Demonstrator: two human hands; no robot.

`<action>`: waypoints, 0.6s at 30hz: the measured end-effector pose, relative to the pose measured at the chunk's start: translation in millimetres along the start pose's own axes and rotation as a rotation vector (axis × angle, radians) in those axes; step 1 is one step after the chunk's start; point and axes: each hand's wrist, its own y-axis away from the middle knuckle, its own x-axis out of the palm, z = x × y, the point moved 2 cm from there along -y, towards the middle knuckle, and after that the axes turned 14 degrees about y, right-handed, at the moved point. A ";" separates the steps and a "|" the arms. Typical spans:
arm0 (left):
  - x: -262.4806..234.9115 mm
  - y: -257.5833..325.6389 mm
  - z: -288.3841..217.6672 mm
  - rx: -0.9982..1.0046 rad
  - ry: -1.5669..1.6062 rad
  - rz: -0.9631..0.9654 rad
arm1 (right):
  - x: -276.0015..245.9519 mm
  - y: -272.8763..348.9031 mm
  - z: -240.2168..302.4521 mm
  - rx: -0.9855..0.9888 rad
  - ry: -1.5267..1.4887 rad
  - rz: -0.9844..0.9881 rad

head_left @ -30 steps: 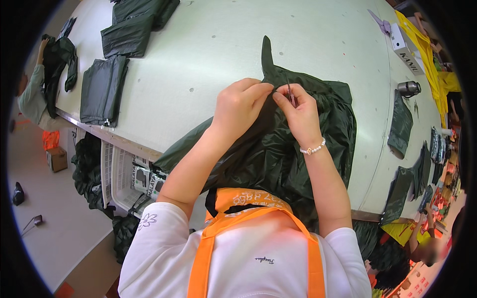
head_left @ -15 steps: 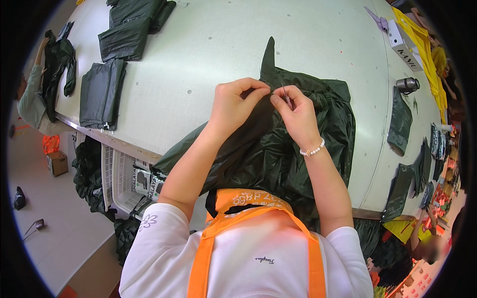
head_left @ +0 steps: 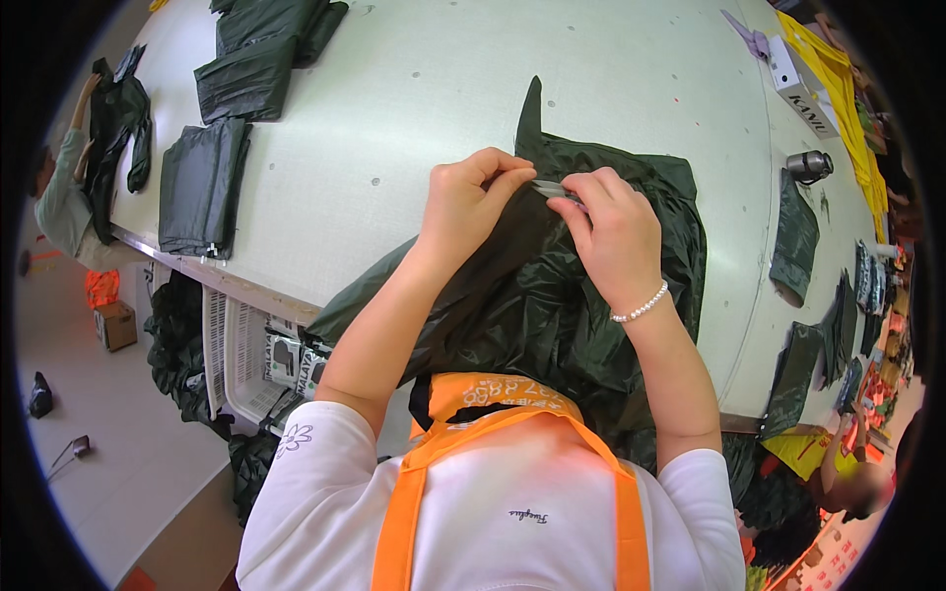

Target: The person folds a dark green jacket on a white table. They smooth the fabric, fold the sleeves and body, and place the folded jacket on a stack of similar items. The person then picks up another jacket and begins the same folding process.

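Note:
A dark green, shiny garment lies bunched across the table in front of me, one narrow pointed piece of it sticking out toward the far side. My left hand is closed in a pinch on the garment near the base of that point. Thread snips sit in my right hand, their pale blades pointing left, right beside my left fingertips. Most of the handle is hidden by my right fingers. Any thread at the blades is too small to make out.
Folded dark green garments lie in stacks on the left of the pale table. A white basket with packages stands below its edge. A flask and box are at right. People work at both sides.
My right hand has turned and shifted slightly right, and the snips' blades have swung from pointing away to pointing left at my left fingertips. The left hand has hardly moved.

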 end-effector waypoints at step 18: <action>-0.4 9.6 5.3 0.003 0.047 -0.049 | 8.8 -32.4 -6.7 0.262 -0.679 0.253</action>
